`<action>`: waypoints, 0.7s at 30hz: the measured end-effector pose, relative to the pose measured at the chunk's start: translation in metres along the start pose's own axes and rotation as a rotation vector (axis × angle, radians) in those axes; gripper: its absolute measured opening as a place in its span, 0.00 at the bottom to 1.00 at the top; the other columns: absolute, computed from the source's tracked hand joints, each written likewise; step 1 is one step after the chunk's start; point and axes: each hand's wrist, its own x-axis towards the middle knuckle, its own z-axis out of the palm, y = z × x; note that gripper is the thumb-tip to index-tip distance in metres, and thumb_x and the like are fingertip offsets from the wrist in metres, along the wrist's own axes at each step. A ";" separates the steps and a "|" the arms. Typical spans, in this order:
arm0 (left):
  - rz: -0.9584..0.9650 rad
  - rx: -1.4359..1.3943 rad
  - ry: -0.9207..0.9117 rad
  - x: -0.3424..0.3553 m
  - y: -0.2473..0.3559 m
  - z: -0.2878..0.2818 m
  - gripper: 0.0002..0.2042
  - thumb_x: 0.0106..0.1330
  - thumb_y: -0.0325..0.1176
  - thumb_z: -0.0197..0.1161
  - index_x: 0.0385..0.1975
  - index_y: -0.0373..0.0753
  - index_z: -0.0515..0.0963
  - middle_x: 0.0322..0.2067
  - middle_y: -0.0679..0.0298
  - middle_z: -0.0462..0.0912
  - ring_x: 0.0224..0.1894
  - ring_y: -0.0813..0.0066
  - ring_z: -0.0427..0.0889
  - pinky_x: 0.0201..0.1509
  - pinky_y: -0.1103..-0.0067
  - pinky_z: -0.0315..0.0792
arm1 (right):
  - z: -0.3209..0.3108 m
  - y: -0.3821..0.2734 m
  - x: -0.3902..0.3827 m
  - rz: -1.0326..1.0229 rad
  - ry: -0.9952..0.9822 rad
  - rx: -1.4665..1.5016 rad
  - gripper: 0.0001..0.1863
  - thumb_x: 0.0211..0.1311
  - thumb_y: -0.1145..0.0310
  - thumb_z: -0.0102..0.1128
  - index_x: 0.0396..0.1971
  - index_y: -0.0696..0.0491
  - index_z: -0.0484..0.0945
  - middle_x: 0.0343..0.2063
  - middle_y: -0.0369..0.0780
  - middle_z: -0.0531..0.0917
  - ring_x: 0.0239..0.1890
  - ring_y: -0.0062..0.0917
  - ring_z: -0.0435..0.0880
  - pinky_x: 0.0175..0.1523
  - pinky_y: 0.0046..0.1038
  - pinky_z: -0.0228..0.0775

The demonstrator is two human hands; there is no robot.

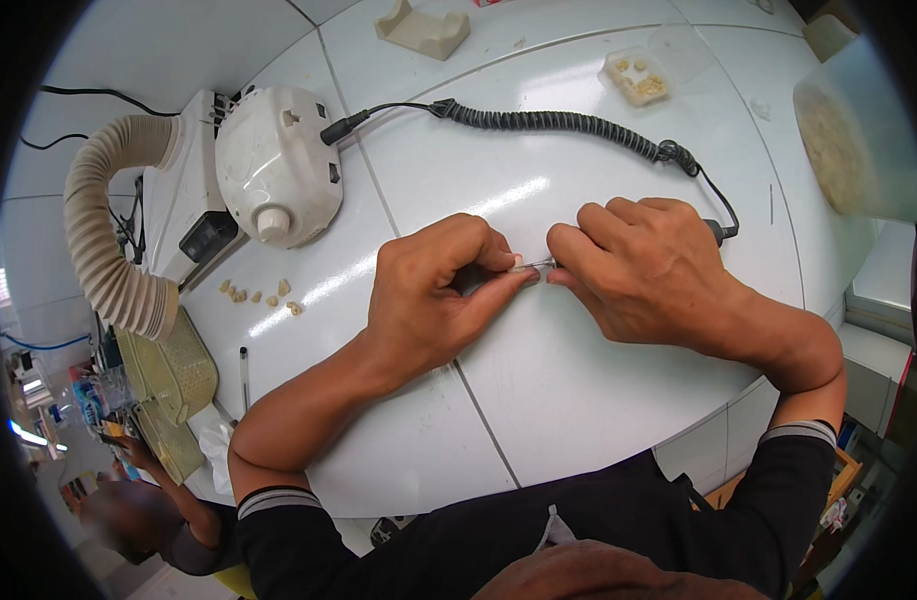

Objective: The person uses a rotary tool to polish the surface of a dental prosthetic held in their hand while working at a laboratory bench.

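The scene is viewed from a single head-worn fisheye camera, aimed steeply down and held close over the white table (539, 400) (edges are bent toward the rim); no second view is given.

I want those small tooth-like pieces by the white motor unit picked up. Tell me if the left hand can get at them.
Probably yes: the small pieces lie on open table, nothing between them and the left hand, though that hand is now pinching something small.
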 end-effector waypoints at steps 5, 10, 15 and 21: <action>-0.021 0.021 -0.019 0.001 0.001 -0.002 0.13 0.63 0.21 0.86 0.32 0.34 0.82 0.36 0.59 0.93 0.35 0.79 0.91 0.37 0.82 0.84 | 0.000 -0.001 0.001 0.020 -0.001 0.009 0.16 0.77 0.56 0.72 0.33 0.50 0.79 0.22 0.37 0.81 0.23 0.31 0.87 0.28 0.35 0.76; 0.009 0.021 -0.016 0.000 -0.002 0.000 0.13 0.64 0.22 0.86 0.33 0.34 0.82 0.37 0.59 0.93 0.35 0.81 0.91 0.37 0.82 0.83 | -0.001 0.001 -0.001 -0.009 0.001 0.010 0.16 0.77 0.56 0.72 0.33 0.50 0.79 0.23 0.37 0.82 0.23 0.32 0.87 0.28 0.35 0.76; -0.034 -0.008 -0.002 0.001 0.001 0.000 0.12 0.64 0.22 0.86 0.34 0.34 0.83 0.36 0.61 0.93 0.34 0.83 0.89 0.35 0.84 0.81 | -0.004 0.001 0.000 0.041 -0.019 0.040 0.15 0.77 0.57 0.72 0.34 0.50 0.79 0.24 0.38 0.83 0.24 0.32 0.87 0.28 0.36 0.76; -0.119 -0.038 0.051 0.003 0.007 0.000 0.10 0.67 0.25 0.85 0.39 0.35 0.88 0.32 0.67 0.91 0.30 0.89 0.82 0.30 0.86 0.72 | -0.004 0.000 0.001 0.062 -0.022 0.021 0.14 0.77 0.57 0.72 0.36 0.50 0.80 0.25 0.37 0.82 0.25 0.31 0.87 0.29 0.35 0.76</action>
